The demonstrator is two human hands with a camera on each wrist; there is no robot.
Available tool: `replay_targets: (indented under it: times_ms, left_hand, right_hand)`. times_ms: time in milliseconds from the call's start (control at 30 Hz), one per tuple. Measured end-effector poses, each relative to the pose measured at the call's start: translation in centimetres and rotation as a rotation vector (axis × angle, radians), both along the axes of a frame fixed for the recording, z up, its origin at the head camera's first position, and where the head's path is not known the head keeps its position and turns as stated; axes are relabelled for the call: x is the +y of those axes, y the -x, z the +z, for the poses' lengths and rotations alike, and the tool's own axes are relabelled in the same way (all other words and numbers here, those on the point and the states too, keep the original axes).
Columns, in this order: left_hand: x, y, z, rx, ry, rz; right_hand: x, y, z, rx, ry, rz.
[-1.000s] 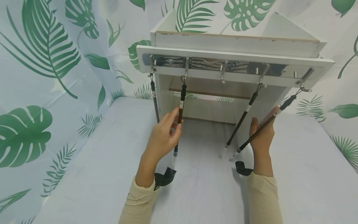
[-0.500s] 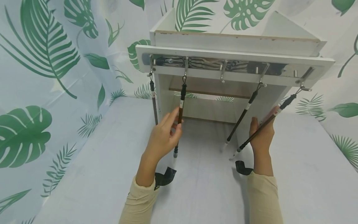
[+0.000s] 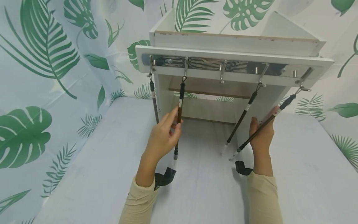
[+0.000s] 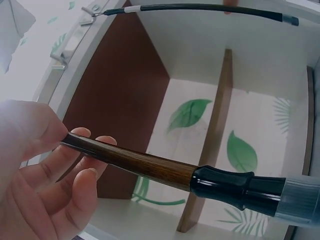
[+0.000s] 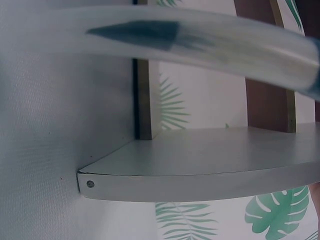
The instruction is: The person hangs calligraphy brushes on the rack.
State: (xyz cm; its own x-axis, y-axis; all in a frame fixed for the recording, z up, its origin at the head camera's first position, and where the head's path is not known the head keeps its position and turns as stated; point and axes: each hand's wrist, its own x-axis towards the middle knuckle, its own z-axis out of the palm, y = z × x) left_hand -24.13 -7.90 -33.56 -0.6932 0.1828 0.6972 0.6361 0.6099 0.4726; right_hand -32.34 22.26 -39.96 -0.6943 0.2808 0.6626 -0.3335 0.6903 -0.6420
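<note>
Left hand [image 3: 162, 138], at centre frame in the head view, pinched the shaft of a brown brush [image 3: 179, 119] between thumb and fingers [image 4: 75, 165]. Brush hung from the second hook [image 3: 185, 69] of the rail [image 3: 223, 67] under the white shelf unit [image 3: 235, 43], upper centre of the frame. Another brush [image 3: 153, 99] hung just left of it. Right hand [image 3: 261, 137], right of centre, lay flat with fingers straight against the unit's side panel [image 3: 251, 130]. Two black brushes [image 3: 241, 119] slanted down across the frame before that hand, the outer one [image 3: 263, 127] crossing it. Grey worktop [image 3: 201, 186] below, leaf-print cloth [image 3: 42, 77] behind.
</note>
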Motion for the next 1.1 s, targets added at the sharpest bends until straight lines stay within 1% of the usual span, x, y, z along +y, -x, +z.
replay_targets:
  times_ms: [400, 533, 667, 833, 1000, 1100]
  left_hand:
    - [0.1, 0.3, -0.3, -0.022, -0.008, 0.007]
    - [0.1, 0.5, -0.5, -0.033, -0.01, 0.01]
    - [0.1, 0.8, -0.8, -0.033, -0.014, 0.015]
    - [0.2, 1.3, -1.4, 0.015, -0.012, 0.029]
    - [0.3, 2.0, -2.0, 0.08, -0.027, 0.037]
    - [0.3, 2.4, -2.4, 0.106, -0.036, 0.04]
  right_hand:
    - [0.3, 0.2, -0.4, 0.009, -0.015, -0.005]
    - [0.3, 0.2, -0.4, 0.012, -0.029, -0.002]
    - [0.2, 0.0, -0.4, 0.012, -0.019, 0.001]
    - [0.0, -0.1, -0.1, 0.014, -0.004, 0.007]
    - [0.1, 0.1, -0.2, 0.02, -0.021, 0.013]
    - [0.2, 0.2, -0.3, 0.015, -0.022, 0.012]
